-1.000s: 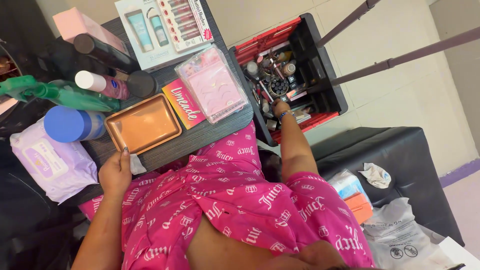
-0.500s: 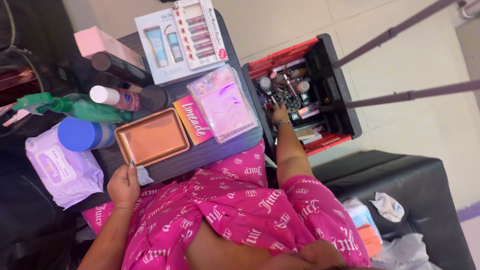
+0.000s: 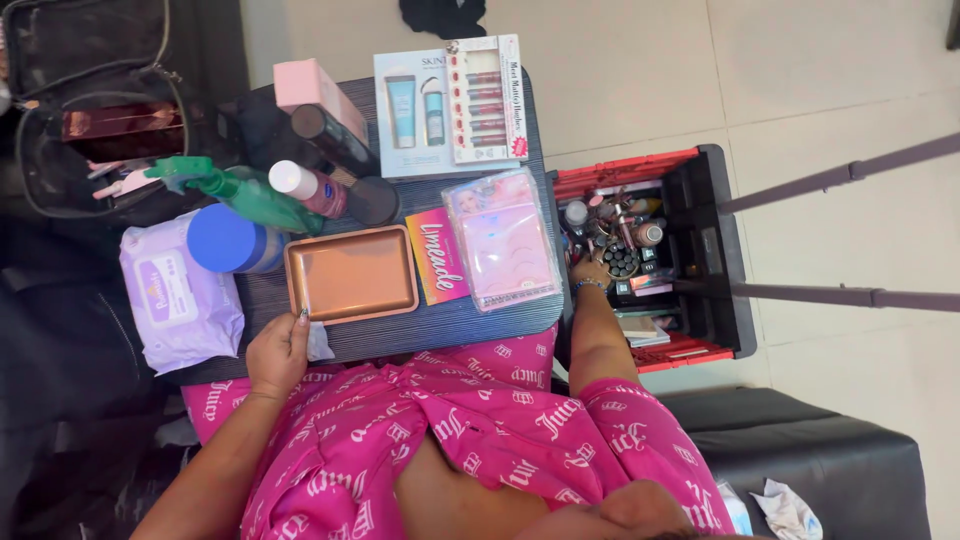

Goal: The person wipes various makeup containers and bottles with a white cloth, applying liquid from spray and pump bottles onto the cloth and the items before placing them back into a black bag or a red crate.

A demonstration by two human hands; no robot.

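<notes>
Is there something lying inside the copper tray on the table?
No, the copper tray shows only its bare bottom; the left hand rests just below its corner.

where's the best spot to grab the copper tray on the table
Probably the copper tray's near long rim, coming from the person's side: it lies flat with a raised lip all round, and that edge is bare. The left hand rests just off its near left corner, while the green spray bottle crowds the far side.

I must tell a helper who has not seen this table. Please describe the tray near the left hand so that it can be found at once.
Start at the dark table over the person's lap. Near its front edge, just beyond the left hand, lies the tray. It alone is flat, empty, rectangular and shiny copper-orange, between a blue-lidded jar and a bright pink-orange card.
</notes>
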